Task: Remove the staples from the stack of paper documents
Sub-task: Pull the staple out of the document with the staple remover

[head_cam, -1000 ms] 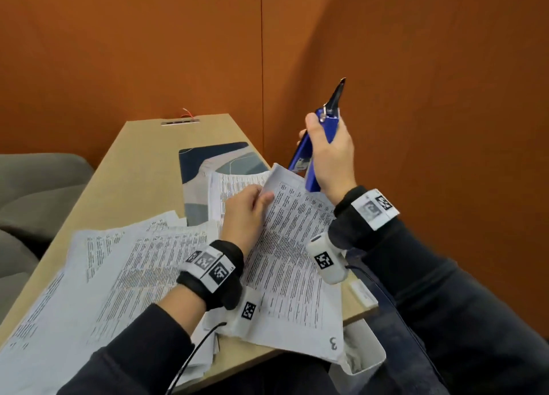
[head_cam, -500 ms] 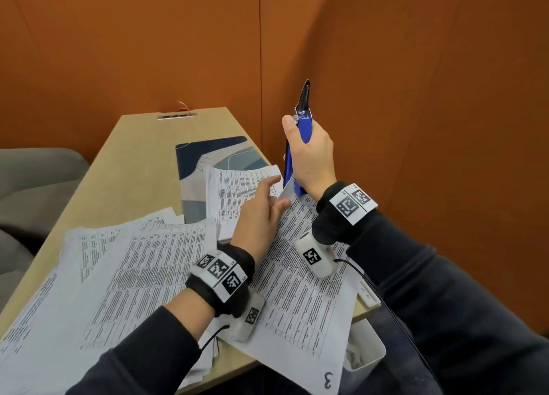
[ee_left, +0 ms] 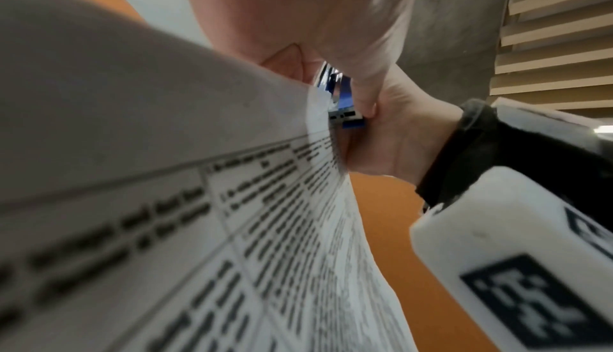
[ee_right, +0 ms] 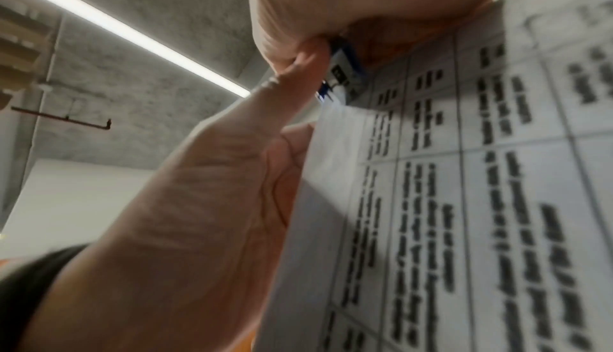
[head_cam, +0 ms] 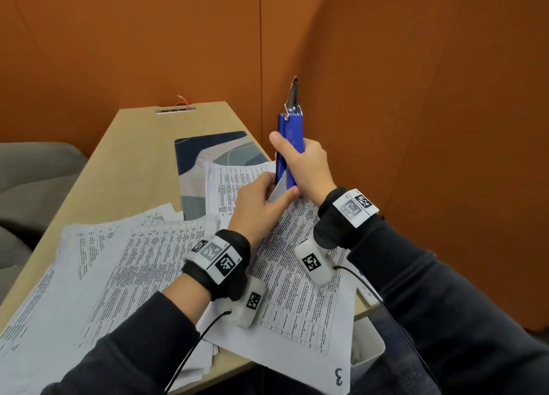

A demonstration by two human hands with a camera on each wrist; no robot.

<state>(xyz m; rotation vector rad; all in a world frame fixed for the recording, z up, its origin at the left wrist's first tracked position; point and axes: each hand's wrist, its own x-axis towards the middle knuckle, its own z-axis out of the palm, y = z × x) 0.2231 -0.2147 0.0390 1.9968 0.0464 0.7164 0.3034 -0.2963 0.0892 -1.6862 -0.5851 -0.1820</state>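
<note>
At the centre of the head view, the lifted corner of a printed document [head_cam: 300, 264] is pinched by the left hand [head_cam: 258, 204], thumb on one face of the sheet and forefinger stretched along the other. That corner is met at the lower end of a blue staple remover [head_cam: 289, 145], a long, narrow tool with a smooth plastic body and a tapered, shiny metal tip pointing toward 12 o'clock. The tool is gripped by the right hand [head_cam: 309, 172], whose fingers are wrapped tightly round the blue body with the thumb laid up its near side. In the left wrist view the blue end of the tool [ee_left: 345, 106] is seen wedged between paper edge and palm; the staple itself cannot be made out. The document is thin white paper ruled into a table of dense black text, bent upward at its far corner and hanging past the table edge at 5 o'clock. At 8 o'clock from the hands, more loose sheets [head_cam: 98, 279] of the same kind are fanned in an untidy overlapping pile. At 11 o'clock a flat rectangular mat [head_cam: 208, 151] with rounded corners and curved bands of navy, grey and cream is lain on a pale wood-grain table [head_cam: 124, 145]. At 5 o'clock, below the table edge, a white bin [head_cam: 370, 347] with rounded corners is partly seen; its contents cannot be told.
</note>
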